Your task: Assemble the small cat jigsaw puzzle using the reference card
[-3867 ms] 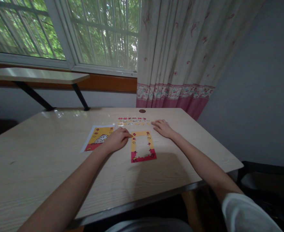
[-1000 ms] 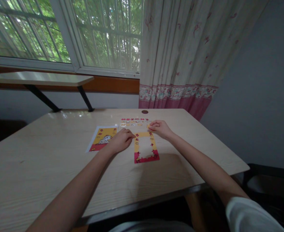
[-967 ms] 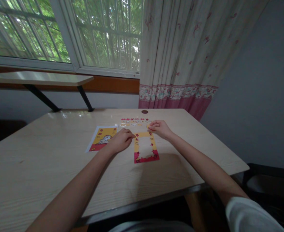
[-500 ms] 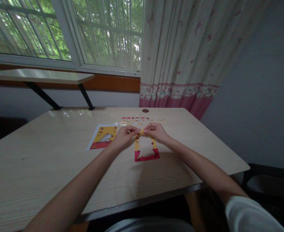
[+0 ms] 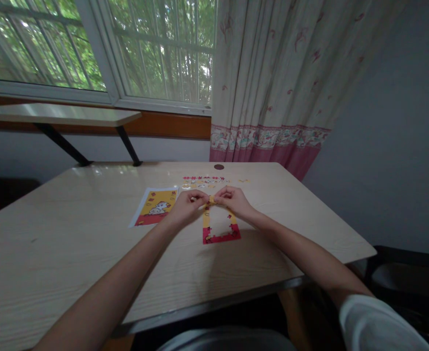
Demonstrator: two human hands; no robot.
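Observation:
A border of joined jigsaw puzzle pieces [image 5: 221,239], yellow on the sides and red along the near edge, lies on the table with its middle unfilled. At its far end my left hand [image 5: 190,202] and my right hand [image 5: 233,199] meet, fingertips pinched on yellow puzzle pieces [image 5: 211,199]. My fingers partly cover these pieces and the border's far corners. Left of my left hand lies a picture sheet [image 5: 156,207] showing a white cartoon animal on yellow and red.
Loose puzzle pieces [image 5: 203,179] lie in rows beyond my hands, red ones farthest. A round dark disc [image 5: 219,166] sits near the table's [image 5: 71,234] back edge. A raised shelf [image 5: 57,114] on black legs stands at back left, with a curtain [image 5: 269,97] behind.
My hands have drawn slightly closer together at the border's far end, the right one shifting a little left. The view has moved slightly; the border and sheet lie as before.

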